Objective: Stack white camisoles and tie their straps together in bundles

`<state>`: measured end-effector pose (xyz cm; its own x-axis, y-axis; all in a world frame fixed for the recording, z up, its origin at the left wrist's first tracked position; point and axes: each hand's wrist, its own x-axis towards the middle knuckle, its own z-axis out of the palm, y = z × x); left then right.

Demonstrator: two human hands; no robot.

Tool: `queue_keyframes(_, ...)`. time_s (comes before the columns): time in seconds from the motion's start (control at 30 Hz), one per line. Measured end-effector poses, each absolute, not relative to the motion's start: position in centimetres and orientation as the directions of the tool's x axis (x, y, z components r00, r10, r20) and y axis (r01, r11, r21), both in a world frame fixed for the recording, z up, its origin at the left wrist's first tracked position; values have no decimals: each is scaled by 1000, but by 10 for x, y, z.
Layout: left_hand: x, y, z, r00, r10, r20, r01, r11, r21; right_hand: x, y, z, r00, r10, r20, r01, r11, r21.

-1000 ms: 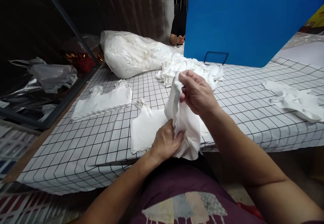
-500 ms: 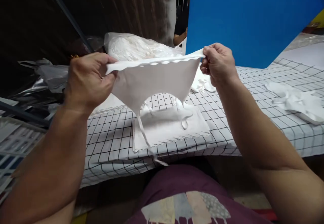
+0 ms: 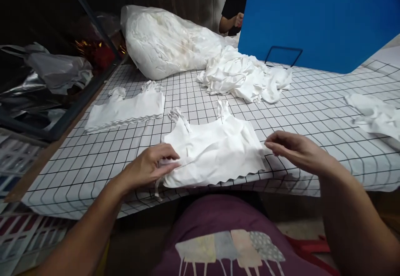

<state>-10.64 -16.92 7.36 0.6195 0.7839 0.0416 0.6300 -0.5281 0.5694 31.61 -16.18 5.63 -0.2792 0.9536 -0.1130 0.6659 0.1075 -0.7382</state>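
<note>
grip, left: left hand (image 3: 152, 162) has its fingertips pinched on the near left edge of the white top (image 3: 215, 151), thumb and fingers closed on the cloth
grip, right: right hand (image 3: 295, 150) is open, fingers loosely extended and holding nothing, just beside the right edge of the white top; whether the fingertips touch the cloth cannot be told
white top: lies flat on the checked tablecloth (image 3: 312, 105) between the two hands, at the near edge of the table, straps pointing away from the person, scalloped hem toward the person
under the top: more flat white cloth seems to lie beneath it, how many pieces cannot be told
left of the left hand: a second stack of flat tops (image 3: 125, 109) lies further out on the cloth, well apart from the grip
beyond the hands: a loose heap of white garments (image 3: 243, 76) sits past the white top, and behind that a clear plastic bag (image 3: 162, 38) full of white cloth
right of the right hand: a crumpled white piece (image 3: 375, 115) near the right edge of view, well apart
far side: a blue board (image 3: 318, 18) stands upright behind the heap, with another person's hand (image 3: 239, 18) at its left edge
near side: the person's purple shirt (image 3: 225, 242) shows below the table edge
</note>
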Motion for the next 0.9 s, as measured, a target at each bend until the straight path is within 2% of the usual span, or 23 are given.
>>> queue_keyframes(0.1,-102,-157,72,626,768,136,637,-604,479,297,-139,58,-343,939,33,622,253,-741)
queue_keyframes(0.2,-99,-156,64,691,708,146,619,-683,388,277,-120,49,-454,887,80,634,385,-671)
queue_keyframes(0.33,-105,-164,51,689,707,161,673,-706,221,257,-109,32,-548,816,183,600,536,-594)
queue_keyframes(0.47,-114,-175,47,662,739,129,730,-674,114,248,-104,21,-591,787,178,585,569,-578)
queue_keyframes(0.67,-115,-189,37,568,798,200,789,-597,142,247,-101,13,-531,826,190,580,518,-628)
queue_keyframes(0.73,-114,-189,37,502,829,247,810,-551,202,249,-101,16,-504,847,170,553,467,-690)
queue_keyframes(0.77,-114,-189,38,459,850,260,809,-520,274,251,-101,19,-493,859,134,532,420,-735)
queue_keyframes(0.83,-115,-187,46,345,909,231,745,-416,521,257,-101,28,-487,873,38,460,293,-838)
queue_keyframes(0.9,-117,-186,59,248,959,135,542,-253,801,267,-102,39,-495,868,-29,333,159,-930)
